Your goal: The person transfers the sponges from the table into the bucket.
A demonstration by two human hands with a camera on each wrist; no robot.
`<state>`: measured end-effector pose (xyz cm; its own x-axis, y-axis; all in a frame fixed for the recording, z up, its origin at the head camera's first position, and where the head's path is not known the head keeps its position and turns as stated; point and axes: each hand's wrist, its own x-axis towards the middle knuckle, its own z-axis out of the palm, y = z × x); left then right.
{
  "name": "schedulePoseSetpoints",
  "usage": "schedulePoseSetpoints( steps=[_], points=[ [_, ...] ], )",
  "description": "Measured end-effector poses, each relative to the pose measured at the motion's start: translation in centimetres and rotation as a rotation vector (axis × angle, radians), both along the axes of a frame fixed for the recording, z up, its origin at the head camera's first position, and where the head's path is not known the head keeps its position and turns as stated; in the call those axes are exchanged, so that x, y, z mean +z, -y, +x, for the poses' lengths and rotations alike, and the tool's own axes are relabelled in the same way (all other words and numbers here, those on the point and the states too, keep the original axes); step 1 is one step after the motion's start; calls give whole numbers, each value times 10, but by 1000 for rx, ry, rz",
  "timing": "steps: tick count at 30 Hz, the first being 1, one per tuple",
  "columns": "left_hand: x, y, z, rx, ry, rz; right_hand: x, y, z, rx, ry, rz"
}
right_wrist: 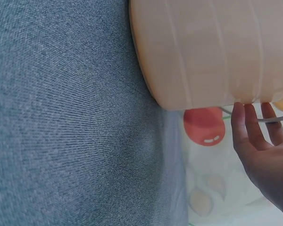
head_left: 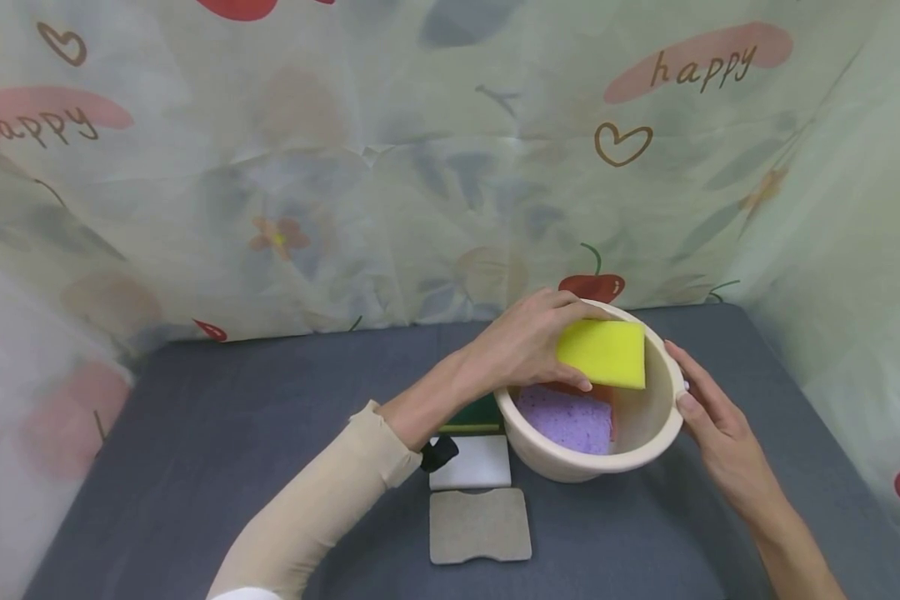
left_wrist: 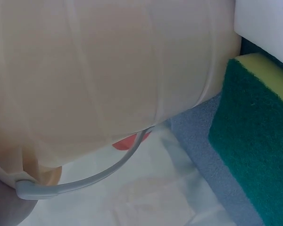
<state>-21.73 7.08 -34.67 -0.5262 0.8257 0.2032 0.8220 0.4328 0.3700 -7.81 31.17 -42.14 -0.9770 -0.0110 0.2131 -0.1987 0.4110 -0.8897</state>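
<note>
My left hand [head_left: 528, 333] grips a yellow sponge [head_left: 607, 354] at the mouth of a cream bucket [head_left: 543, 454], thumb in front of it and other fingers partly hidden behind. Inside the bucket lies a purple speckled sponge [head_left: 566, 419], and a red-orange piece [head_left: 619, 412] shows beside it, mostly covered. My right hand [head_left: 727, 442] touches the outside of the bucket near the right rim. In the right wrist view, its fingertips [right_wrist: 251, 115] rest against the bucket wall by the grey handle [right_wrist: 276, 119]. The left hand is out of sight in the left wrist view.
Left of the bucket, a green-and-yellow scouring sponge [left_wrist: 259, 132], a white block [head_left: 471, 463] and a grey notched sponge [head_left: 480, 525] line up on the dark grey table [head_left: 255, 417]. A patterned curtain [head_left: 390, 208] hangs behind and at both sides.
</note>
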Motion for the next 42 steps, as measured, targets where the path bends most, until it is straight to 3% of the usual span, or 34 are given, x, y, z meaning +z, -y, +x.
schedulePoseSetpoints(
  steps=[11,19,25,37,42],
  points=[
    [0,1,1,-21,-14,-23,-1,0,2,4,-8,-21],
    [2,7,0,-17,57,42,-1,0,2,4,-11,-19],
    [5,16,-4,-13,38,95,-1,0,1,-12,-9,5],
    [7,38,-8,40,90,164,0,0,1,-20,-2,34],
    [4,46,-8,43,65,201,0,0,1,-24,1,54]
  ],
)
